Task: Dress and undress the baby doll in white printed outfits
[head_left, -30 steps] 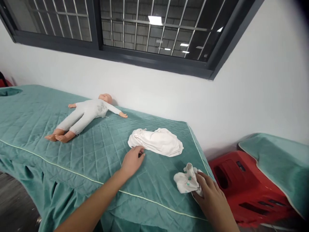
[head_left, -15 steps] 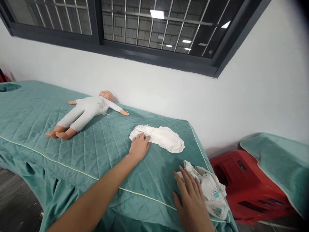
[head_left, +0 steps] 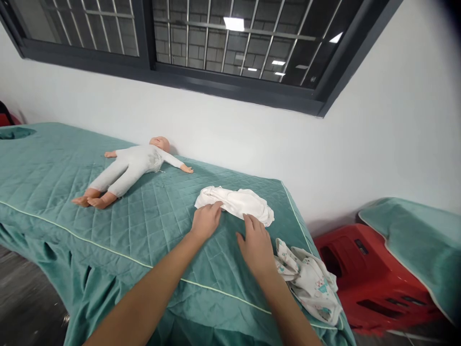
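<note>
A folded white cloth (head_left: pixel 239 202), perhaps a baby garment, lies on the green quilted bed cover (head_left: pixel 151 226). My left hand (head_left: pixel 206 221) is at its near left edge, fingers curled and closed on the fabric. My right hand (head_left: pixel 256 244) reaches to the cloth's near right edge, thumb apart from the fingers; the fingertips meet the edge or come very close. To the right of that hand, a crumpled white cloth with a coloured print (head_left: pixel 313 286) rests at the bed's corner. A baby doll (head_left: pixel 131 166) with a white cloth body lies on its back at the left.
A white wall (head_left: pixel 230 134) with a dark-framed barred window (head_left: pixel 234 86) runs behind the bed. Beside the bed's right end stands a red plastic stool (head_left: pixel 374 278), partly under a green cover (head_left: pixel 418 240). The cover has a hole (head_left: pixel 16 132) at far left.
My right hand has moved left and away from me, from the printed cloth to the plain white cloth. My left hand has stayed at the white cloth's left edge, its fingers more curled.
</note>
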Tool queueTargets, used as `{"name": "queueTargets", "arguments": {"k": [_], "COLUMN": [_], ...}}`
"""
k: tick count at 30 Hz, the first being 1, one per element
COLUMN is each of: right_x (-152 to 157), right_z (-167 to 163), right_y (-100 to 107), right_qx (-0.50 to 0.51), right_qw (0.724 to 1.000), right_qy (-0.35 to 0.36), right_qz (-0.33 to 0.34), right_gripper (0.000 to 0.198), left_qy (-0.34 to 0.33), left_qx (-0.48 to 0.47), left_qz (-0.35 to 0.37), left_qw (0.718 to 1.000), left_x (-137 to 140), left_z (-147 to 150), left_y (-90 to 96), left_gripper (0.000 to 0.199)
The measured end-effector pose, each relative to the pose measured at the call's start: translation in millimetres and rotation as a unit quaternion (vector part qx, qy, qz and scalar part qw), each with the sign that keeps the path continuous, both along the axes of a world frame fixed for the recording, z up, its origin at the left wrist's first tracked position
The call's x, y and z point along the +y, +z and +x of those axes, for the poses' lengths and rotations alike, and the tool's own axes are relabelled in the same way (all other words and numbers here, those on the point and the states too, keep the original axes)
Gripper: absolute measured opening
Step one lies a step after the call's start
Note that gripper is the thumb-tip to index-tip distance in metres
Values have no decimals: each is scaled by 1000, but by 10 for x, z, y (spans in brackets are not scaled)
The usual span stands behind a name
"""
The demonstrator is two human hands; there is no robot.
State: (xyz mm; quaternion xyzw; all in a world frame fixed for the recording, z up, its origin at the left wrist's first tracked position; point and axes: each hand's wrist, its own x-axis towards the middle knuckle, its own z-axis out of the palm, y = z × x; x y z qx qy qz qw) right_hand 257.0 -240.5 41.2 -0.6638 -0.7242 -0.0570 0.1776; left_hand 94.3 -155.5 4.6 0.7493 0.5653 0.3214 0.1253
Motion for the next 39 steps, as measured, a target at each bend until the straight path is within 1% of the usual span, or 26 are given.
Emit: {"name": "queueTargets", "arguments": {"k": [3, 4, 6, 7, 8, 10, 11, 12, 13, 14, 15, 17, 18, 20, 22, 23, 24, 25, 26, 28, 30, 32, 33, 35, 37, 39], "right_x": [200, 234, 255, 247, 232, 193, 174, 157, 142, 128, 114, 86, 77, 88, 160, 221, 294, 375, 457, 606, 713, 769, 780, 775, 742, 695], "right_z": [-28, -63, -194, -290, -400, -634, -742, -835, -907, -957, -986, -991, -976, -928, -878, -858, -844, -838, -841, -873, -936, -1014, -1052, -1117, -1159, -1184], "right_y": [58, 74, 101, 112, 123, 154, 177, 207, 244, 288, 338, 454, 521, 679, 878, 993, 1113, 1237, 1358, 1576, 1737, 1839, 1873, 1926, 1975, 2026], "right_qx": [-31, -15, 74, 142, 215, 344, 391, 423, 441, 447, 441, 407, 385, 349, 348, 364, 388, 398, 394, 367, 332, 304, 293, 279, 270, 265], "right_qw": [999, 999, 994, 984, 966, 915, 891, 873, 862, 857, 855, 859, 860, 866, 876, 881, 878, 873, 872, 866, 850, 839, 841, 852, 864, 878], "right_qy": [-15, -6, 33, 65, 102, 173, 198, 218, 233, 249, 267, 306, 326, 347, 327, 302, 281, 280, 289, 337, 385, 401, 397, 386, 380, 367], "right_qz": [-36, -46, -67, -82, -98, -122, -119, -104, -85, -66, -55, -59, -72, -87, -62, -31, 2, 18, 14, -46, -139, -206, -220, -218, -192, -157], "right_gripper": [22, 22, 22, 22, 21, 19, 16, 13, 18, 29, 40, 52, 51, 37, 24, 22, 23, 31, 39, 43, 34, 22, 17, 10, 6, 8], "left_qy": [10, 12, 14, 14, 15, 1, -17, -56, -108, -149, -182, -212, -212, -210, -231, -252, -273, -293, -307, -318, -306, -282, -268, -237, -195, -148], "left_qx": [-85, -125, -210, -248, -274, -327, -355, -409, -446, -459, -449, -399, -373, -339, -315, -299, -279, -255, -227, -172, -128, -98, -89, -82, -92, -105], "left_qz": [0, -3, -12, -16, -19, -38, -53, -89, -125, -147, -171, -191, -187, -154, -117, -105, -97, -92, -87, -67, -27, 28, 55, 97, 127, 159], "left_qw": [996, 992, 977, 969, 961, 944, 933, 907, 879, 863, 858, 872, 883, 904, 913, 914, 915, 917, 920, 930, 943, 954, 958, 963, 968, 971], "left_x": [11, 29, 78, 104, 125, 137, 123, 95, 57, 11, -36, -116, -141, -156, -141, -132, -129, -133, -146, -198, -267, -326, -346, -362, -354, -337], "left_z": [-23, -34, -69, -96, -129, -218, -271, -329, -391, -456, -521, -653, -717, -843, -964, -1023, -1079, -1131, -1179, -1258, -1316, -1359, -1380, -1426, -1482, -1539], "left_y": [-8, -1, 46, 95, 162, 354, 471, 595, 718, 833, 935, 1085, 1138, 1223, 1327, 1399, 1488, 1592, 1707, 1945, 2153, 2288, 2324, 2337, 2297, 2239], "left_gripper": [31, 30, 29, 30, 30, 32, 33, 34, 37, 41, 44, 49, 49, 39, 26, 22, 18, 16, 14, 13, 15, 17, 18, 18, 19, 19]}}
